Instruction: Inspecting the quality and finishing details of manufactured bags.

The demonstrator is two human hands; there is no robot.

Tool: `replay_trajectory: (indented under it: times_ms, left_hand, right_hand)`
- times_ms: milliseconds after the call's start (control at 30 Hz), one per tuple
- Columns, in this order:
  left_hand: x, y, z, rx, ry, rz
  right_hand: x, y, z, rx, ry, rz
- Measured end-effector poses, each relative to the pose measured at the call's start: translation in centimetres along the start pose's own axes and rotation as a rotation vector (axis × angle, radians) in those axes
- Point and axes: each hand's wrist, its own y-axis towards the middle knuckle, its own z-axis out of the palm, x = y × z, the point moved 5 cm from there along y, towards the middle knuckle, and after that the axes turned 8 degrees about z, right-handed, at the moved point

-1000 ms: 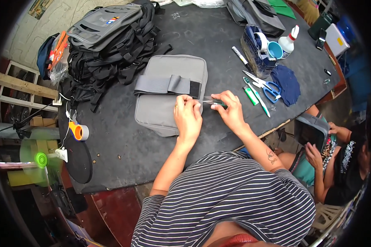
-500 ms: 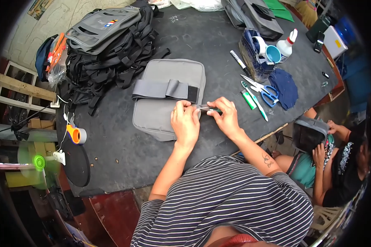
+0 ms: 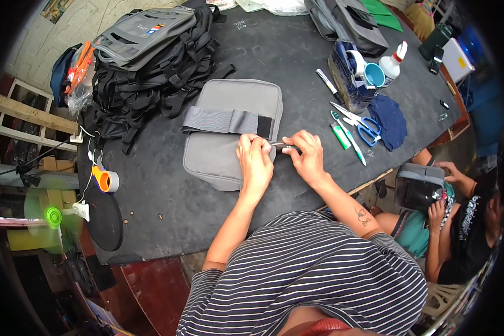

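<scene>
A grey padded fabric pouch (image 3: 229, 99) lies on the dark table, with a grey strap (image 3: 210, 120) across it that ends in a black patch (image 3: 264, 127). My left hand (image 3: 256, 162) rests on the pouch's lower right part, thumb and fingers pinched at its right edge. In my right hand (image 3: 308, 157) is a slim tool with a thin metal tip (image 3: 278, 144), gripped between thumb and fingers. Its tip reaches to my left fingertips at the pouch edge. My fingers cover most of the tool's handle, so its exact kind cannot be made out.
Right of my hands lie blue-handled scissors (image 3: 367, 130), a green-and-white toothbrush (image 3: 350, 140), a green lighter (image 3: 340, 136) and a navy cloth (image 3: 390, 120). Black-and-grey bags (image 3: 151, 73) pile up at the left. A tape dispenser (image 3: 106, 180) sits left. Another person (image 3: 459, 224) holds a bag at lower right.
My right hand has tilted slightly while the tool's tip stays at the pouch edge. The whole view has shifted a little. The other person's bag has turned.
</scene>
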Motion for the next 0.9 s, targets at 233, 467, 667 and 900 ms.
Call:
replay_trajectory:
  times_ms: [233,467,667,900]
  left_hand:
    - [-4.8,-1.0,-2.7,0.054,-0.191,0.295]
    - [-2.8,-1.3,-5.9,0.519,0.304,0.179]
    - [-2.6,-2.1,-3.4,0.287,0.223,0.306]
    - [-2.9,-2.2,-0.9,0.135,0.217,0.354]
  right_hand:
    - [0.6,2.0,-2.0,0.034,-0.042,0.043]
    - [2.2,4.3,-3.9,0.180,-0.243,0.070]
    - [3.7,6.3,-3.0,0.097,-0.394,-0.057]
    - [2.3,9.4,-1.6,0.033,-0.511,-0.107]
